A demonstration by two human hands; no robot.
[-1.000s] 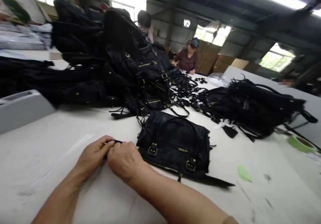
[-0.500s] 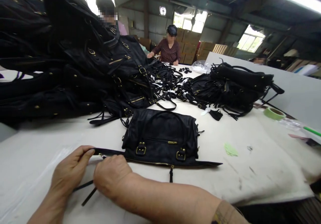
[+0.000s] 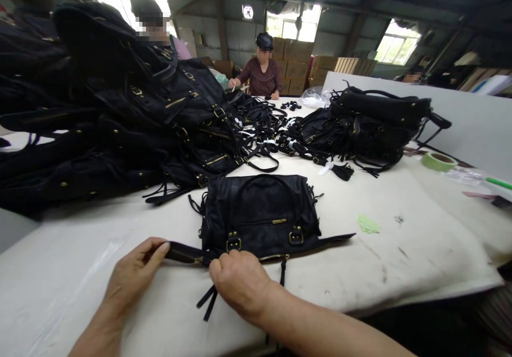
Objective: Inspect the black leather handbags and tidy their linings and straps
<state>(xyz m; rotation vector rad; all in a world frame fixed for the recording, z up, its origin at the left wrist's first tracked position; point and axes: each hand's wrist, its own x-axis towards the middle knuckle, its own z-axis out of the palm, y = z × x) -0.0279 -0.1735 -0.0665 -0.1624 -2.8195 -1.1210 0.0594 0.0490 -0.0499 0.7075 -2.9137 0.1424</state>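
Left hand [image 3: 134,271]: thumb and forefinger pinched on the free end of a flat black zipper tab [image 3: 182,252] that sticks out left from the bag's near edge. Other fingers curled under.

Right hand [image 3: 240,282]: knuckles up, fingers bent down onto the same near edge, just right of the tab, where the brass zipper line [image 3: 272,257] runs. Fingertips hidden under the hand; it looks like a pinch on the zipper pull, but the grip cannot be made out. Two thin black leather pull strips [image 3: 208,303] hang out below the hand, lying on the table.

The hands are close together, with the tab stretched between them.

The small black soft-leather handbag with brass buckles [image 3: 260,213] lies flat on the white padded worktable [image 3: 400,250], near the table's front edge, directly ahead of both hands. Front pocket zipper and two brass buckles face up. A second tab points right from its near edge.

Behind it: large heap of black bags with brass hardware [image 3: 120,117] on the left, smaller heap of black bags [image 3: 368,127] on the right, loose black straps [image 3: 264,127] between them. Green tape roll [image 3: 439,161] at the far right. Small green paper scrap [image 3: 368,223] right of the handbag.

A seated person in a dark top [image 3: 262,74] is at the far end of the table; another person [image 3: 154,21] is partly hidden behind the left heap.
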